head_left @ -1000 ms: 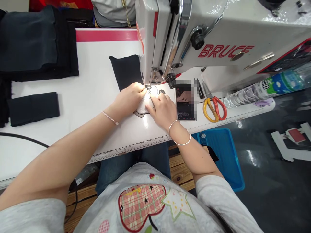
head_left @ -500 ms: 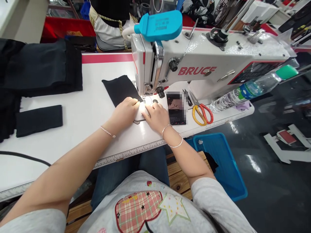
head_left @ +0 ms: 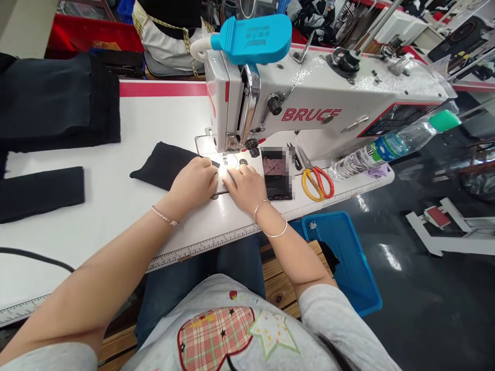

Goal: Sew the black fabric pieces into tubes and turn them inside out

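Note:
A black fabric piece (head_left: 164, 164) lies on the white table just left of the sewing machine's needle area. My left hand (head_left: 194, 180) is closed on its right end, with the fingers bunched, and covers part of the cloth. Close beside it, my right hand (head_left: 246, 186) rests on the lit metal needle plate (head_left: 207, 148), fingers stretched out and lying flat. Both hands are just in front of the presser foot (head_left: 225, 161) of the white sewing machine (head_left: 309, 95). Whether any cloth is under the foot I cannot tell.
Right of my hands lie a phone (head_left: 276, 178), scissors with red and yellow handles (head_left: 317, 183) and a tilted water bottle (head_left: 390, 147). Stacked black fabric (head_left: 50, 103) and a folded black piece (head_left: 42, 193) lie at left. A blue bin (head_left: 348, 257) stands below the table.
The black fabric has swung round, its far end now lower and farther left. My left hand has shifted slightly left and down with it. The whole view has shifted a little.

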The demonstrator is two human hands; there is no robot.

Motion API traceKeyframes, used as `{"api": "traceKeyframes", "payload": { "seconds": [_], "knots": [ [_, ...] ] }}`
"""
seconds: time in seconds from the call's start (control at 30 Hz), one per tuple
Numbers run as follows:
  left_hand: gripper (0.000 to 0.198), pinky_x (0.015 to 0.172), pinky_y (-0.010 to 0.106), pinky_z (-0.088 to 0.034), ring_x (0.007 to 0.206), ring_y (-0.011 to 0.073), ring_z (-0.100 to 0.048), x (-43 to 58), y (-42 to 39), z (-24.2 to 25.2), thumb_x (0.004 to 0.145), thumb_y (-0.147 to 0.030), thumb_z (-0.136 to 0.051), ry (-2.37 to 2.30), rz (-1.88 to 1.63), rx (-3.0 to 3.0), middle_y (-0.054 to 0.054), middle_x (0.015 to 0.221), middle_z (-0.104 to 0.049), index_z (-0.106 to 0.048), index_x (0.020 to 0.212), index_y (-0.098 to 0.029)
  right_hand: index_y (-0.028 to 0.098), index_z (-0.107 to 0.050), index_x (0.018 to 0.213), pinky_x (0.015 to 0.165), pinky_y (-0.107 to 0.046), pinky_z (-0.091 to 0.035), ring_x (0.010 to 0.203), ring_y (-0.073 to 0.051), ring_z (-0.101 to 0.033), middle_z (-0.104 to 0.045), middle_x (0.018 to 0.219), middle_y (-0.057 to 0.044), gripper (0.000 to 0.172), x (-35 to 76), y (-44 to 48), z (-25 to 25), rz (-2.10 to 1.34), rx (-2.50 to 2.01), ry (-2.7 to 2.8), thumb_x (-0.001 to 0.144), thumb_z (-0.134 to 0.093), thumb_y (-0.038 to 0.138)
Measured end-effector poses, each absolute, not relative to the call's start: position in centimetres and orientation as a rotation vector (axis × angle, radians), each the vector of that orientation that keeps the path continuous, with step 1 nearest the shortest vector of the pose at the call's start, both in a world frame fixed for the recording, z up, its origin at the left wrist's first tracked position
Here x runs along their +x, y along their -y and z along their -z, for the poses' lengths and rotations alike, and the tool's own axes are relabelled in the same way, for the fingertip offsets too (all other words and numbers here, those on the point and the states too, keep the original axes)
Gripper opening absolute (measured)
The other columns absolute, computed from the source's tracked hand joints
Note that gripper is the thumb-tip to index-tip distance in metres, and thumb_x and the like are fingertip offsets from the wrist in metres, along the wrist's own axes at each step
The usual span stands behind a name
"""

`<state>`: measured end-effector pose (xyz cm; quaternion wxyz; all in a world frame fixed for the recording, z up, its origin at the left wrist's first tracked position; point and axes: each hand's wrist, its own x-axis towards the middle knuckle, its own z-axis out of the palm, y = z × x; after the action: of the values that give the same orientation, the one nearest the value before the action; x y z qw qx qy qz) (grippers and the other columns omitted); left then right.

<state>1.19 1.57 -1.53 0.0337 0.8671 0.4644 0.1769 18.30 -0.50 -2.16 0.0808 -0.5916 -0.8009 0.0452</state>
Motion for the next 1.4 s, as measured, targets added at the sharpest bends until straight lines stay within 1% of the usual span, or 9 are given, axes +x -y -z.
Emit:
{"api": "traceKeyframes", "payload": {
  "seconds": [0.13, 0.27, 0.5, 0.7, 0.83, 0.97, 1.07, 1.17, 1.4],
  "knots": [
    [0.031, 0.075, 0.037, -0.05, 0.082, 0.0223, -0.056, 0.7, -1.6, 1.7, 0.091, -0.026, -0.042, -1.437, -0.655, 2.541, 0.008, 0.084, -0.061, -0.07, 0.089, -0.016, 0.021, -0.059, 0.126, 0.077, -0.032, -0.037, 0.097, -0.025, -0.052, -0.062, 0.103, -0.011, 0.041, 18.3, 0.4, 2.1, -0.13, -1.739, 2.405, 0.099, -0.038, 0.044],
    [0.031, 0.077, 0.037, -0.05, 0.086, 0.0219, -0.057, 0.3, -1.4, 1.8, 0.091, -0.029, -0.042, -1.419, -0.695, 2.473, 0.007, 0.088, -0.062, -0.07, 0.096, -0.018, 0.02, -0.059, 0.126, 0.077, -0.032, -0.037, 0.097, -0.025, -0.052, -0.062, 0.102, -0.01, 0.041, 18.3, 0.4, 2.2, -0.14, -1.761, 2.4, 0.099, -0.039, 0.043],
    [0.031, 0.079, 0.037, -0.05, 0.086, 0.0216, -0.057, 0.1, -1.6, 1.8, 0.091, -0.03, -0.042, -1.384, -0.682, 2.44, 0.007, 0.089, -0.062, -0.07, 0.098, -0.018, 0.021, -0.058, 0.128, 0.078, -0.032, -0.037, 0.097, -0.025, -0.052, -0.063, 0.102, -0.01, 0.04, 18.3, 0.2, 2.2, -0.156, -1.764, 2.406, 0.099, -0.04, 0.042],
    [0.03, 0.079, 0.037, -0.049, 0.088, 0.0223, -0.057, -0.1, -1.8, 2.7, 0.09, -0.031, -0.044, -1.378, -0.697, 2.44, 0.007, 0.092, -0.062, -0.069, 0.101, -0.018, 0.021, -0.059, 0.127, 0.075, -0.032, -0.037, 0.094, -0.024, -0.052, -0.062, 0.099, -0.008, 0.038, 18.5, 0.0, 3.0, -0.13, -1.75, 2.387, 0.099, -0.041, 0.041],
    [0.029, 0.085, 0.038, -0.049, 0.095, 0.0235, -0.058, -0.2, -2.0, 3.5, 0.09, -0.03, -0.047, -1.373, -0.682, 2.454, 0.007, 0.101, -0.063, -0.068, 0.105, -0.019, 0.022, -0.059, 0.125, 0.077, -0.033, -0.037, 0.095, -0.024, -0.051, -0.061, 0.098, -0.007, 0.037, 18.8, 0.0, 3.7, -0.111, -1.731, 2.367, 0.098, -0.042, 0.04],
    [0.029, 0.092, 0.04, -0.048, 0.103, 0.0249, -0.057, -0.1, -2.0, 3.7, 0.09, -0.029, -0.047, -1.382, -0.666, 2.472, 0.008, 0.115, -0.062, -0.067, 0.108, -0.019, 0.022, -0.059, 0.126, 0.078, -0.033, -0.037, 0.097, -0.024, -0.051, -0.061, 0.099, -0.007, 0.037, 18.9, -0.1, 4.0, -0.115, -1.73, 2.359, 0.098, -0.043, 0.04],
    [0.031, 0.091, 0.041, -0.048, 0.1, 0.0251, -0.056, 0.0, -1.9, 3.2, 0.091, -0.029, -0.046, -1.403, -0.629, 2.503, 0.008, 0.122, -0.062, -0.066, 0.111, -0.017, 0.021, -0.059, 0.126, 0.077, -0.033, -0.037, 0.095, -0.024, -0.051, -0.062, 0.098, -0.008, 0.037, 18.8, -0.2, 3.8, -0.12, -1.723, 2.374, 0.098, -0.042, 0.039],
    [0.031, 0.089, 0.042, -0.048, 0.095, 0.025, -0.056, 0.1, -1.8, 2.8, 0.091, -0.029, -0.045, -1.409, -0.598, 2.521, 0.008, 0.122, -0.064, -0.066, 0.11, -0.016, 0.021, -0.06, 0.124, 0.075, -0.033, -0.037, 0.095, -0.025, -0.052, -0.062, 0.097, -0.008, 0.036, 18.7, -0.2, 3.5, -0.105, -1.718, 2.376, 0.098, -0.043, 0.039],
    [0.03, 0.09, 0.041, -0.047, 0.097, 0.025, -0.056, 0.1, -1.9, 2.8, 0.091, -0.027, -0.045, -1.392, -0.578, 2.511, 0.007, 0.12, -0.066, -0.067, 0.109, -0.015, 0.022, -0.06, 0.125, 0.078, -0.033, -0.037, 0.096, -0.025, -0.052, -0.063, 0.1, -0.008, 0.037, 18.7, -0.2, 3.5, -0.124, -1.741, 2.371, 0.098, -0.043, 0.04]
  ]
}}
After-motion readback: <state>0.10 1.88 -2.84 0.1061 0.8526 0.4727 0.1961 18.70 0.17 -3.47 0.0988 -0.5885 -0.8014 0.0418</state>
